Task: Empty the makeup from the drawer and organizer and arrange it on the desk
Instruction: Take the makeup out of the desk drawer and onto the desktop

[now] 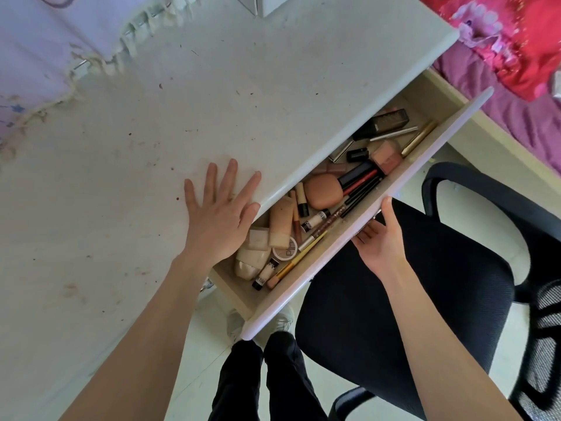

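Note:
The drawer [358, 235] stands pulled out from under the white desk [127, 165]. It holds several makeup items: an orange sponge [323, 190], pencils [361, 189], beige tubes [280, 221], a round compact [285, 251], a dark bottle [381, 123] and a pink blush block [386, 158]. My left hand [220, 214] lies flat on the desk at its front edge, fingers spread. My right hand [379, 238] grips the drawer's front panel from below, thumb on its top rim.
A black office chair [403, 299] stands right behind the drawer, its armrest [485, 192] to the right. A purple frilled cloth [45, 47] covers the desk's far left. A red and purple bed [516, 56] lies at the right. My legs and shoes are below.

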A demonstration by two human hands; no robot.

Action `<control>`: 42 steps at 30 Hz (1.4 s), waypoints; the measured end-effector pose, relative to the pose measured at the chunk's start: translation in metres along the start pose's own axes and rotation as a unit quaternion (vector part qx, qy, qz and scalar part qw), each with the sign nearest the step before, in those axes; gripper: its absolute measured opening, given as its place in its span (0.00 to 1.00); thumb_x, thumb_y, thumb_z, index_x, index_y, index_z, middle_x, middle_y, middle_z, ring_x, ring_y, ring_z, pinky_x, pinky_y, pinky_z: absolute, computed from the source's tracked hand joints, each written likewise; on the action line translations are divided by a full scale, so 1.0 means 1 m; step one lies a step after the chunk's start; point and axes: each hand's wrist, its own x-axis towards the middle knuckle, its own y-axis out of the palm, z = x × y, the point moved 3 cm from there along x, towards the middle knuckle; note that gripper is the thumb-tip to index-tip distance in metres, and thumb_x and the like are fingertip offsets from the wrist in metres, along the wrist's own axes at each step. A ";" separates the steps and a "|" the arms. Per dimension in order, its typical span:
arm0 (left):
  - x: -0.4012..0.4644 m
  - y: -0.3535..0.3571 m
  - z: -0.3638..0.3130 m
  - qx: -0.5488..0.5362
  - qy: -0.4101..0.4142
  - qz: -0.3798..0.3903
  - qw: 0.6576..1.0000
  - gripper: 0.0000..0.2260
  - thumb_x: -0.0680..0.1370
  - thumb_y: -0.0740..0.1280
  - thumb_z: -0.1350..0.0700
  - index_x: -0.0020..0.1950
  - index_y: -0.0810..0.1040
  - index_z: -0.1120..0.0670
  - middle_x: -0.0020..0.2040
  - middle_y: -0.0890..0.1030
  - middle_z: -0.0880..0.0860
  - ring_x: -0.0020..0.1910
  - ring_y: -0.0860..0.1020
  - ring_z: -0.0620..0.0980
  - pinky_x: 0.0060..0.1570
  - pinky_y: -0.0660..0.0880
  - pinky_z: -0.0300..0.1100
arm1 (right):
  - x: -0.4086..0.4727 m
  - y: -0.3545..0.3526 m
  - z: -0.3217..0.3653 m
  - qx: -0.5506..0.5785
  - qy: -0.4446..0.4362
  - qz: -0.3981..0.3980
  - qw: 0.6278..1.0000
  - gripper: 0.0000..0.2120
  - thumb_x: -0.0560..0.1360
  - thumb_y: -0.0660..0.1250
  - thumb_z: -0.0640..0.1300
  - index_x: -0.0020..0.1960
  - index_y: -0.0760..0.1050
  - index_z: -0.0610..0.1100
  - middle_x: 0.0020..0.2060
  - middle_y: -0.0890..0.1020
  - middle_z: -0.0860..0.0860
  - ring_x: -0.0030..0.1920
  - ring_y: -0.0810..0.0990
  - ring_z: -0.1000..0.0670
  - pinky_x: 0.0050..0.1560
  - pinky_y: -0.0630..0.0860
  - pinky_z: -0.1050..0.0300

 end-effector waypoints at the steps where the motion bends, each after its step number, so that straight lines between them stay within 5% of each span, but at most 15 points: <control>1: 0.000 0.000 0.000 -0.001 0.000 0.003 1.000 0.23 0.76 0.34 0.39 0.70 0.34 0.36 0.77 0.38 0.49 0.75 0.36 0.55 0.68 0.36 0.62 | 0.000 -0.001 -0.001 0.005 0.004 -0.004 1.000 0.37 0.65 0.69 0.62 0.65 0.72 0.39 0.57 0.77 0.42 0.58 0.76 0.44 0.64 0.72 0.49; 21: 0.000 -0.002 -0.003 -0.005 -0.004 0.008 1.000 0.25 0.76 0.37 0.40 0.74 0.39 0.38 0.77 0.39 0.50 0.75 0.37 0.55 0.68 0.37 0.63 | -0.001 -0.011 -0.008 -0.017 0.028 -0.008 0.999 0.37 0.67 0.65 0.65 0.67 0.70 0.41 0.60 0.77 0.44 0.60 0.77 0.46 0.56 0.76 0.50; 25: 0.000 -0.002 -0.002 0.005 -0.001 0.019 1.000 0.24 0.78 0.39 0.41 0.74 0.39 0.38 0.77 0.39 0.50 0.75 0.37 0.55 0.68 0.37 0.63 | -0.009 -0.007 -0.006 -0.030 0.024 -0.044 0.998 0.25 0.76 0.62 0.57 0.67 0.69 0.43 0.60 0.77 0.44 0.61 0.75 0.44 0.62 0.73 0.44; 29: -0.006 -0.006 -0.009 -0.014 -0.002 -0.016 1.000 0.23 0.80 0.45 0.45 0.76 0.48 0.42 0.77 0.46 0.53 0.75 0.43 0.57 0.69 0.41 0.63 | -0.036 0.010 0.005 -0.124 -0.009 -0.060 0.990 0.12 0.79 0.62 0.45 0.59 0.75 0.41 0.55 0.80 0.44 0.57 0.78 0.47 0.58 0.76 0.51; 31: -0.024 -0.008 -0.019 -0.081 0.015 -0.090 0.993 0.20 0.81 0.53 0.53 0.73 0.61 0.49 0.74 0.60 0.57 0.74 0.55 0.60 0.70 0.50 0.63 | -0.054 0.015 0.007 -0.237 -0.071 -0.080 0.966 0.13 0.79 0.61 0.44 0.61 0.74 0.40 0.54 0.80 0.46 0.55 0.79 0.50 0.60 0.75 0.53; 33: -0.054 -0.006 -0.032 -0.155 0.083 -0.186 0.967 0.16 0.77 0.56 0.60 0.64 0.70 0.53 0.63 0.74 0.58 0.64 0.70 0.57 0.64 0.67 0.57 | -0.072 0.019 0.009 -0.409 -0.191 -0.119 0.884 0.14 0.79 0.61 0.45 0.62 0.74 0.42 0.56 0.78 0.49 0.55 0.77 0.51 0.58 0.74 0.55; 36: -0.090 0.020 -0.048 -0.180 0.151 -0.162 0.958 0.17 0.72 0.63 0.65 0.60 0.71 0.55 0.54 0.77 0.55 0.54 0.75 0.52 0.52 0.76 0.48 | -0.081 0.042 0.007 -0.521 -0.304 -0.076 0.794 0.12 0.79 0.60 0.44 0.60 0.74 0.42 0.55 0.76 0.49 0.56 0.74 0.51 0.55 0.72 0.58; 42: -0.065 0.070 -0.049 -0.082 0.025 -0.012 0.996 0.33 0.63 0.73 0.67 0.68 0.70 0.59 0.65 0.73 0.62 0.64 0.72 0.62 0.55 0.75 0.56 | -0.019 0.088 -0.034 -0.651 -0.127 0.060 0.746 0.12 0.79 0.58 0.43 0.58 0.73 0.38 0.54 0.78 0.41 0.56 0.75 0.43 0.49 0.68 0.57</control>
